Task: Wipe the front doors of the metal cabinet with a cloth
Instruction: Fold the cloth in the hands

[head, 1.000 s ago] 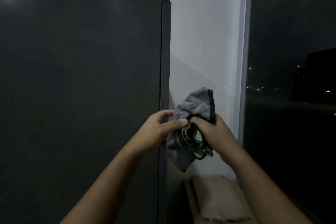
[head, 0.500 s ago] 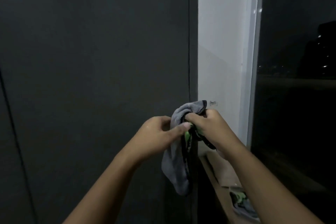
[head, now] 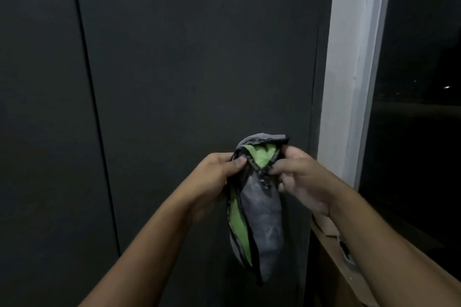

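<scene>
Grey microfibre with a bright green inner face and black trim: that is the cloth [head: 262, 219] on my monitor, bunched up and hanging in front of the dark metal cabinet [head: 187, 20], held in the air between both hands. The left hand [head: 219, 177] pinches the cloth's upper left edge, thumb pressed against curled fingers right on the black trim. The right hand [head: 301, 182] grips the upper right side, its fingers curled into the fabric. I read the two hands as close together at the same height, with only the folded top of the cloth between them, where the green face shows in a small pocket. Below the hands the rest of the cloth droops in a long loose fold, grey outward, with a green strip along its left side.

The cloth hangs before the lower right part of the right-hand door [head: 199, 107] (whether it touches the metal I cannot tell from this feed). A thin vertical seam [head: 95, 107] divides that door from the left door [head: 37, 82]. Just right of the cabinet stands a white frame [head: 349, 70], and beyond it a dark window [head: 419, 32] with one small light [head: 446, 87] in it. Under the right forearm [head: 389, 232] runs a brown cardboard edge [head: 329, 254]
</scene>
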Demonstrator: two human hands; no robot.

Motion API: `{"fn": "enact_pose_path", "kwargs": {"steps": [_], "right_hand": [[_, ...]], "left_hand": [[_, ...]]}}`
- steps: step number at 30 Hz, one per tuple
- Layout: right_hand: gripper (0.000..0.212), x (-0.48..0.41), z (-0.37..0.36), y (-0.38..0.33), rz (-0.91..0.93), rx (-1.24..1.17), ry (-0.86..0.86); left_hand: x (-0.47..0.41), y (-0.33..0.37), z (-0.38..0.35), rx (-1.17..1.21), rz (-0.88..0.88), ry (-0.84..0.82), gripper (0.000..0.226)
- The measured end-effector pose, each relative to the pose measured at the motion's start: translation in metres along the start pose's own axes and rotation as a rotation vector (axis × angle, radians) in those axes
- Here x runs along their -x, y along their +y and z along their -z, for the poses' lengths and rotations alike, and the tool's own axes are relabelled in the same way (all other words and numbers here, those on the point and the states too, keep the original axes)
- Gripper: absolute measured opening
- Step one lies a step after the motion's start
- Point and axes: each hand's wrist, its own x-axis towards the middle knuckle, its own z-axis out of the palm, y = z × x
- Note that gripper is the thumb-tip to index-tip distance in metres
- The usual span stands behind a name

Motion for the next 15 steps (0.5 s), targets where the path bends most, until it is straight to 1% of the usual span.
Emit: {"fn": "enact_pose_path", "kwargs": {"steps": [3, 6, 8, 10, 12, 14, 15], "right_hand": [[0.038, -0.002, -0.016, 0.004, 0.049, 0.114, 0.087], [0.023, -0.003, -0.022, 0.002, 0.037, 0.386, 0.197], [0.016, 0.0, -0.026, 0.0, -0.004, 0.535, 0.182], [0.02, 0.005, -0.032, -0.002, -0.039, 0.627, 0.118], [0.022, 0.011, -0.036, -0.002, -0.056, 0.666, 0.076], [0.017, 0.016, -0.037, -0.001, -0.061, 0.694, 0.109], [0.016, 0.018, -0.036, -0.001, -0.068, 0.713, 0.138]], "left_hand": [[0.006, 0.003, 0.01, -0.062, -0.013, 0.127, 0.028], [0.012, 0.004, 0.025, -0.036, 0.08, 0.217, 0.028], [0.018, 0.0, 0.031, -0.041, 0.163, 0.217, 0.028], [0.025, -0.008, 0.033, -0.022, 0.244, 0.209, 0.03], [0.03, -0.016, 0.033, 0.045, 0.33, 0.186, 0.032], [0.033, -0.021, 0.035, 0.155, 0.389, 0.176, 0.033], [0.036, -0.023, 0.036, 0.203, 0.405, 0.173, 0.03]]}}
